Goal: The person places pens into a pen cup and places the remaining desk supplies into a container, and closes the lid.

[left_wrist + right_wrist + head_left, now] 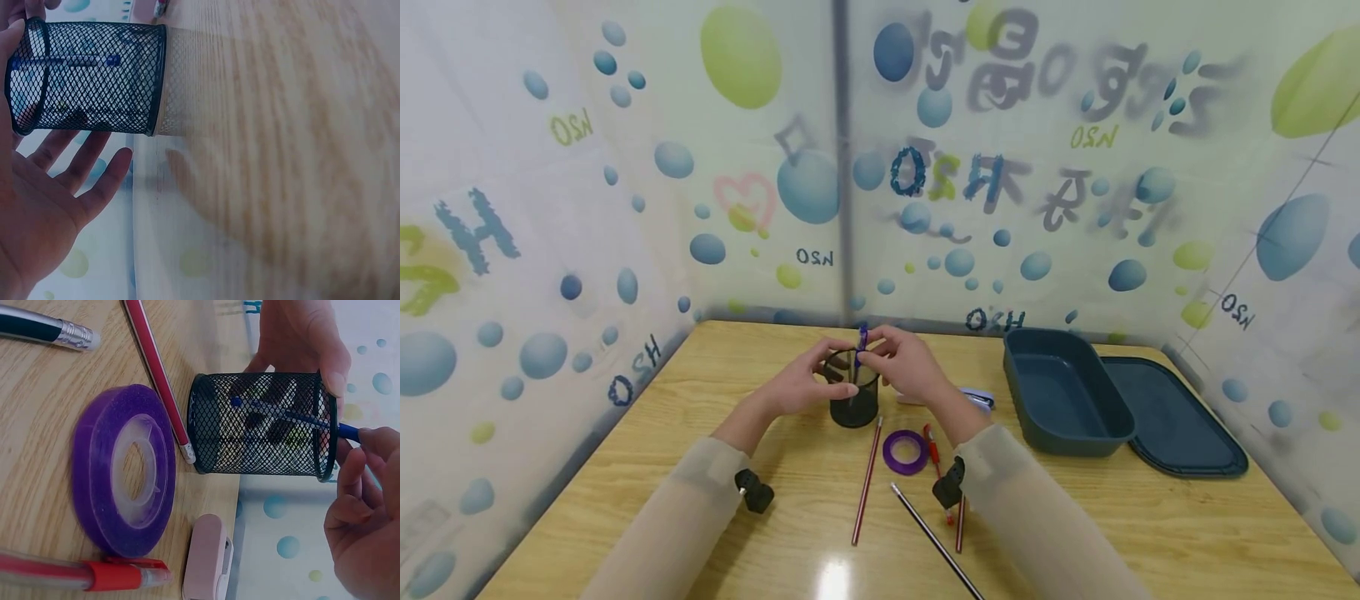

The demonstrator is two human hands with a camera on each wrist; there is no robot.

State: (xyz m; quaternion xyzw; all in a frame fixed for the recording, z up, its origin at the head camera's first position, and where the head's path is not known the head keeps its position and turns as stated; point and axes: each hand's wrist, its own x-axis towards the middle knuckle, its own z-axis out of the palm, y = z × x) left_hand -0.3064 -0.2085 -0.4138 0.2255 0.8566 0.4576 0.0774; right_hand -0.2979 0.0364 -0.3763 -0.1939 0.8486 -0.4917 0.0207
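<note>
A black mesh pen holder (853, 412) stands on the wooden table, its round weave plain in both wrist views. My left hand (796, 385) holds it by the rim, thumb in front and the other fingers behind. With thumb and fingertips, my right hand (912, 367) pinches the upper end of a blue pen (862, 335) over the holder's mouth. The pen's lower part (275, 412) shows slanted through the mesh, inside the holder. A red pencil (159, 381) lies with its eraser end close to the holder's base.
Nearer me lie a purple tape roll (906, 452), a red pen (932, 446) and a dark pencil (936, 542). Another red pencil (961, 525) is partly under my right sleeve. Behind my right wrist sits a pale stapler (977, 398). A dark bin (1067, 446) and its lid (1187, 425) stand right.
</note>
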